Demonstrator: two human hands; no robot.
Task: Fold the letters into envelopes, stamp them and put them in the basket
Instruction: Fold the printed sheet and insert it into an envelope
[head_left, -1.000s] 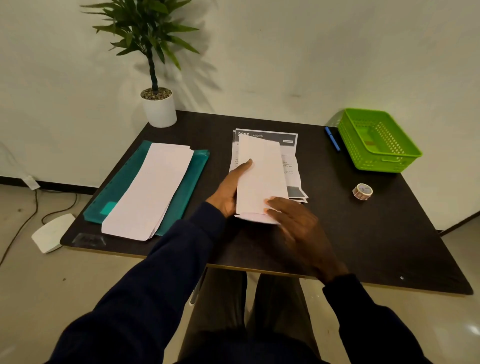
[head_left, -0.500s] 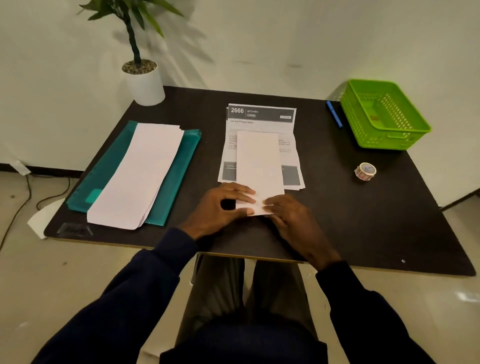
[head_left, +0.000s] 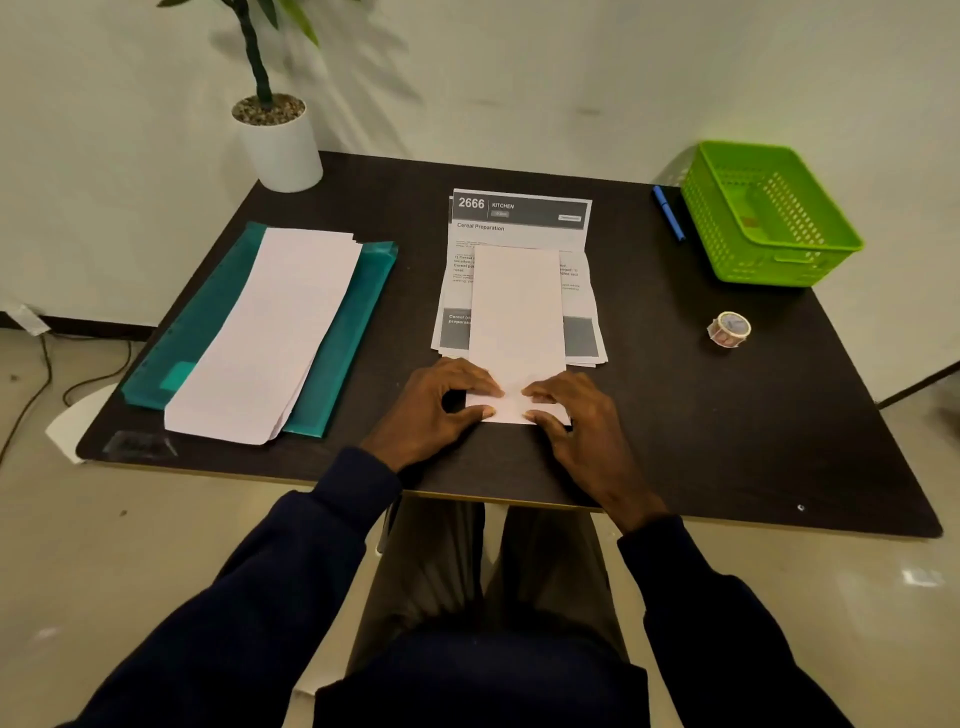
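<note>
A long white envelope (head_left: 517, 312) lies lengthwise on a stack of printed letters (head_left: 519, 223) at the table's middle. Its near end sticks out past the letters toward me. My left hand (head_left: 441, 408) pinches that near end between thumb and forefinger at its left corner. My right hand (head_left: 576, 423) pinches the same end at its right corner. A stack of white envelopes (head_left: 270, 332) rests on a teal folder (head_left: 343, 343) to the left. The green basket (head_left: 769, 260) stands at the far right corner, and a roll of stamps (head_left: 729, 328) lies in front of it.
A blue pen (head_left: 669, 213) lies just left of the basket. A potted plant in a white pot (head_left: 280, 140) stands at the table's far left corner. The dark table's near edge (head_left: 467, 496) runs just behind my wrists. Cables lie on the floor at left.
My left hand slid from the envelope's left side down to its near end, joining my right hand there. The envelope now lies straighter on the letters. Over the last half second both hands stay put.
</note>
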